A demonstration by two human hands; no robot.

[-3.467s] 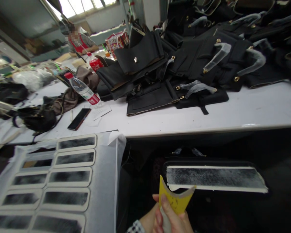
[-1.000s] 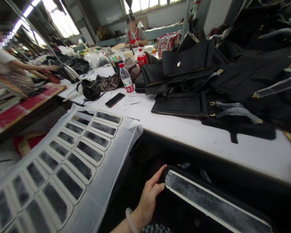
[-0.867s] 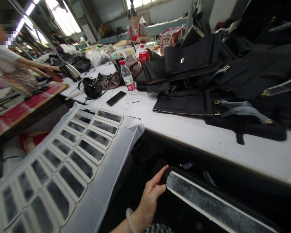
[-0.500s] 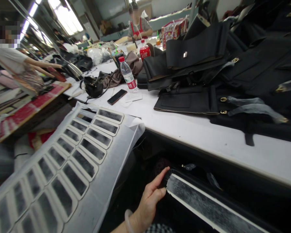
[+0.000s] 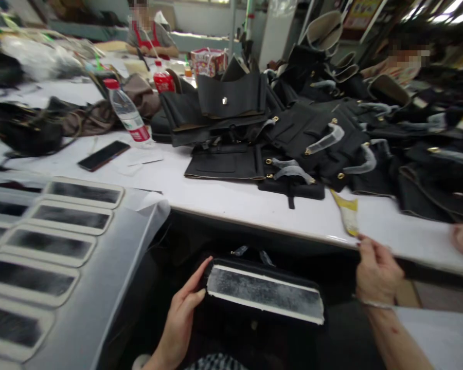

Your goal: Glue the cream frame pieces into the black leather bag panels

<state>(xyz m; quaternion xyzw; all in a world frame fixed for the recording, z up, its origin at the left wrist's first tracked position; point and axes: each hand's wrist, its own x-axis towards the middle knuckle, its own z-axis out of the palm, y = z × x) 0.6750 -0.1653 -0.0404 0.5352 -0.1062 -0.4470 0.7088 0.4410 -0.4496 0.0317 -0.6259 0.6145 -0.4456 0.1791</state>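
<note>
Head view: two hands, one held bag, one scraper, one phone, two bottles and two co-workers. Bags in the pile (image 5: 316,128) overlap too closely to be counted. On the sheet (image 5: 133,241), five panels (image 5: 71,216) form the nearer column; others are cut off by the left edge.

Left hand (image 5: 181,313): thumb and fingers are clamped on the left end of the bag (image 5: 239,318), covering part of that end. The bag is below the front edge of the table (image 5: 216,205), its grey strip (image 5: 265,295) facing up between two white borders.

Right hand (image 5: 380,272): fingertips are together and touch the lower end of the scraper (image 5: 347,213); whether they grip it cannot be told. The scraper is over the table, its yellow wide end pointing away.

Surroundings: the phone (image 5: 104,155) lies left of the pile, the clear bottle (image 5: 128,113) stands just behind it, and the red bottle (image 5: 164,78) is farther back. One co-worker (image 5: 152,41) is behind the table; the other (image 5: 403,67) is at upper right, partly hidden by the pile
</note>
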